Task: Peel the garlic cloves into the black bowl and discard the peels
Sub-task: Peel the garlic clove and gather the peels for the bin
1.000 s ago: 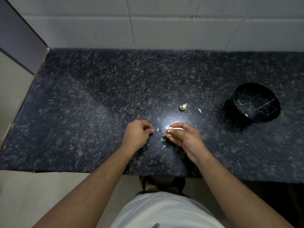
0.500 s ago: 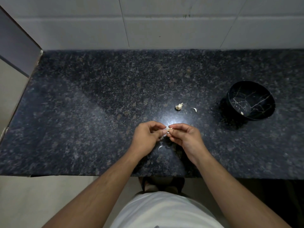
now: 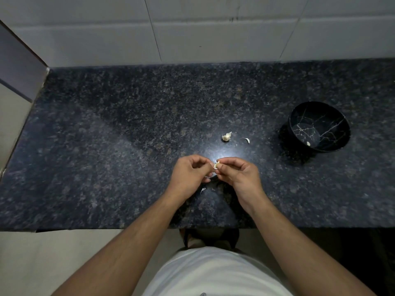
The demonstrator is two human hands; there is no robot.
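Both hands [image 3: 215,174] curled, apparently pinching garlic clove [image 3: 215,165] btwn fingertips.

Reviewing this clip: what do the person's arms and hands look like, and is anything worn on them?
Both forearms are bare from the bottom of the picture to the wrists; no sleeves reach into view. The left hand and right hand wear no gloves, and no rings, watch or bracelets show on the fingers or wrists. A white shirt covers the torso below.
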